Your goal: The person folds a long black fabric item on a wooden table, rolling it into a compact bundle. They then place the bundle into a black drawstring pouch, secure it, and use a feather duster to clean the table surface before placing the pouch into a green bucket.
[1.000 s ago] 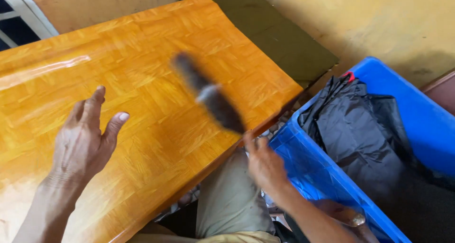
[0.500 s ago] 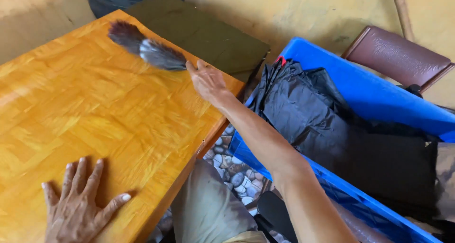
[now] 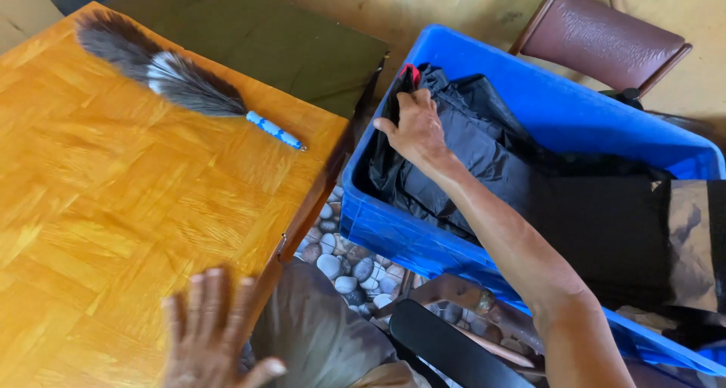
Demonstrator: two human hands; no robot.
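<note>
A feather duster [image 3: 172,76] with grey-and-white plumes and a blue handle lies on the orange wooden table [image 3: 98,206], near its far right corner. My right hand [image 3: 414,129] reaches into the blue plastic bin [image 3: 423,240] to the right of the table, its fingers closed on the black clothes [image 3: 469,157] at the bin's far left end. My left hand [image 3: 214,329] lies flat with spread fingers on the table's near edge, holding nothing.
A dark green mat [image 3: 257,36] lies on the floor beyond the table. A maroon padded chair [image 3: 605,36] stands behind the bin. Pebbled floor [image 3: 340,263] shows between table and bin. My knee [image 3: 318,335] and a black strap sit below.
My right hand let go of the duster, which now lies on the table, and moved right into the bin onto the black clothes. My left hand stays flat on the table.
</note>
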